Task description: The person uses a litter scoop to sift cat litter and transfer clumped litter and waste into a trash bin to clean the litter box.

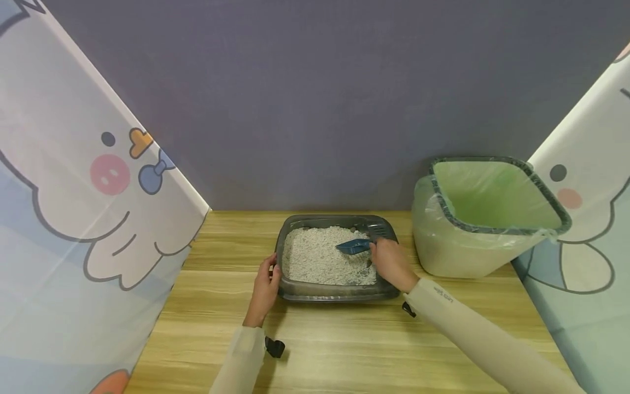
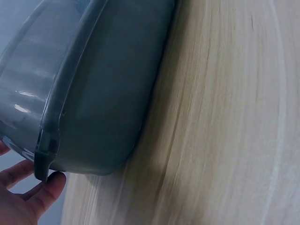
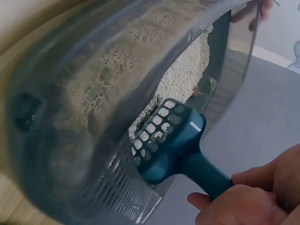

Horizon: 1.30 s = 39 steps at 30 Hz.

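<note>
A dark grey litter box (image 1: 339, 295) holding pale, grainy cat litter (image 1: 315, 254) stands on the wooden table. My right hand (image 1: 392, 264) grips the handle of a blue-green litter scoop (image 1: 354, 246). The scoop's slotted blade (image 3: 161, 133) lies over the litter on the right side of the box, with some pale litter showing through its holes. My left hand (image 1: 266, 287) holds the left rim of the box; in the left wrist view its thumb and fingers (image 2: 49, 190) are at the rim's corner.
A bin (image 1: 458, 254) with a dark rim and a pale green liner bag stands right of the litter box. A slotted grid (image 3: 115, 187) is built into one corner of the box. A grey wall (image 1: 315, 109) rises behind the wooden table (image 1: 320, 350).
</note>
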Motion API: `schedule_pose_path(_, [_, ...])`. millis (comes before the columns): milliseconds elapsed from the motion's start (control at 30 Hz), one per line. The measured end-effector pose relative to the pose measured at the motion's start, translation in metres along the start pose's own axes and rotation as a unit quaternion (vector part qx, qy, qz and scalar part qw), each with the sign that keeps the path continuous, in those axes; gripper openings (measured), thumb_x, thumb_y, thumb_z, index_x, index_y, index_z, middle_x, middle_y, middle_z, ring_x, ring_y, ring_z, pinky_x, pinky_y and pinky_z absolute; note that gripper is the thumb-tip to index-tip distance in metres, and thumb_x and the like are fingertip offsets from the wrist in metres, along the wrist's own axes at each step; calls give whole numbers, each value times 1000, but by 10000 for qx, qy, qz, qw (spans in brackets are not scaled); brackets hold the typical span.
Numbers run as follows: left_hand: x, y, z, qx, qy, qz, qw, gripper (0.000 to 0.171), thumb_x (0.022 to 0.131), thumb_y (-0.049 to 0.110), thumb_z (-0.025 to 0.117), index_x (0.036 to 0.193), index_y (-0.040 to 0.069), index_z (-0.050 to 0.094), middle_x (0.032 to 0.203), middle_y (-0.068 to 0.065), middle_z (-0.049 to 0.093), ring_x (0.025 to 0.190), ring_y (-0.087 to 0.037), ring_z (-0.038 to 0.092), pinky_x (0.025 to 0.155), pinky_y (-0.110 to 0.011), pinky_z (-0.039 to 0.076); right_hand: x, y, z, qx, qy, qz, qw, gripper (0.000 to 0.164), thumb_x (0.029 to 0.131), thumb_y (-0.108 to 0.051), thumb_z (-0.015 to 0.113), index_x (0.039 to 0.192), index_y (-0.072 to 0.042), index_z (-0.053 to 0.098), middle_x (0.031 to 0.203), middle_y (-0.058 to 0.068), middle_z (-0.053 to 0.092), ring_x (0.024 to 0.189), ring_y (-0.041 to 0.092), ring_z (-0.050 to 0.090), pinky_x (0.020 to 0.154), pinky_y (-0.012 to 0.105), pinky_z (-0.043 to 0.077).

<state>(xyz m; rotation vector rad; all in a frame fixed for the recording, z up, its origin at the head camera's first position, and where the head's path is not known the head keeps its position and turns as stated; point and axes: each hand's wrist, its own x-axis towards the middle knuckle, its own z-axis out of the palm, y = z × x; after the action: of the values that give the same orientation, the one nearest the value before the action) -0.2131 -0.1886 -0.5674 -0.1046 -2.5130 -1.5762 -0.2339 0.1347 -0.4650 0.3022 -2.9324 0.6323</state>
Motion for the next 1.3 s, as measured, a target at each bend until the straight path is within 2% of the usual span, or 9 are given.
schedule_pose_path(233, [1,0,0,-20,33,49,10000,44,103,27,40,142,5,39,133,-15,46,98,-27,56,81,-45,46,21,-3,11,224,-11,-117,9997,54,99,-12,48,46,-12,45,38,-2,33,31,12,31,33,25,25])
schedule_pose_path(400, [1,0,0,-11,-22,20,10000,44,103,28,39,141,5,39,133,-15,46,98,-27,56,81,-44,47,29,1,10,205,-650,318,9972,53,99,-15,49,46,-12,50,38,0,41,32,14,39,33,27,29])
schedule_pose_path(533, [2,0,-1,-7,34,-12,10000,43,103,26,39,141,5,40,132,-15,46,96,-26,56,79,-44,47,36,4,8,160,-1048,357,9937,48,100,-15,47,53,-10,53,45,4,46,38,16,42,39,29,33])
schedule_pose_path(633, [2,0,0,-1,24,-30,10000,43,103,26,39,141,6,40,133,-15,47,96,-26,56,79,-44,47,41,7,7,254,-1221,519,9908,36,100,-15,46,67,-5,58,57,8,49,44,19,44,46,33,37])
schedule_pose_path(733, [2,0,1,-1,4,-51,10000,44,103,27,39,141,6,40,133,-14,47,96,-25,56,79,-43,47,44,12,6,425,-1264,722,9884,24,99,-15,48,94,3,63,77,14,59,53,21,48,58,37,42])
schedule_pose_path(867, [2,1,1,-19,27,-42,10000,43,103,26,40,141,5,40,132,-15,47,96,-26,56,79,-44,47,46,16,4,586,-1217,716,9882,33,99,-14,50,125,6,56,108,19,63,58,19,50,72,41,43])
schedule_pose_path(1000, [3,1,0,-16,45,-9,10000,43,103,25,40,141,4,40,132,-16,47,97,-27,56,80,-45,47,46,19,4,845,-1262,580,9867,36,99,-12,49,132,3,51,122,19,58,54,23,49,66,40,42])
schedule_pose_path(1167, [3,-1,1,12,34,-56,10000,43,103,26,40,141,6,40,132,-15,47,96,-27,56,80,-44,47,49,22,14,968,-1464,345,9839,35,100,-13,47,134,-2,49,124,20,54,68,25,56,67,41,42])
schedule_pose_path(1300, [3,-1,2,-1,8,-53,10000,43,103,26,40,141,7,40,132,-15,46,96,-26,56,79,-44,47,56,19,27,1067,-1888,364,9755,40,103,-20,42,138,-1,44,109,20,62,51,16,46,71,43,44])
